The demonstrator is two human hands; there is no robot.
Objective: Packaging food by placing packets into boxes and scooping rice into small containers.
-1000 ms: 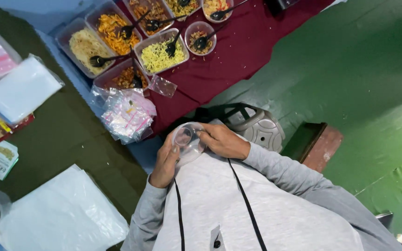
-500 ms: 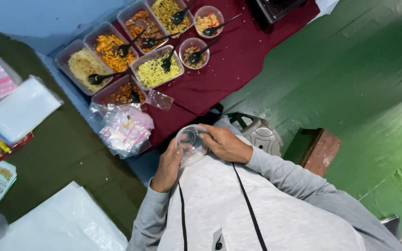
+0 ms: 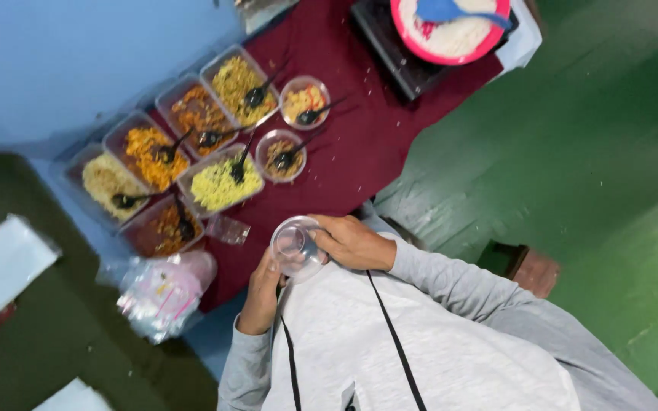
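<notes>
A clear plastic cup (image 3: 296, 250) is held in front of my chest, tilted on its side. My left hand (image 3: 260, 293) grips it from below on the left, and my right hand (image 3: 353, 242) holds its right side. Both arms wear grey sleeves. Just beyond the cup, on a maroon tablecloth (image 3: 359, 152), stand several clear tubs of food, the nearest one filled with yellow noodles (image 3: 221, 185). Each tub has a black spoon in it.
A pink bowl of white rice (image 3: 451, 34) with a blue scoop sits on a black tray at the top. Two small round food cups (image 3: 304, 101) stand by the tubs. A bag of plastic packets (image 3: 163, 293) lies at the left. A wooden stool (image 3: 528, 268) stands on the green floor.
The view has swung toward the far end of the table, bringing the pink rice bowl in. Both hands still hold the clear cup at my chest.
</notes>
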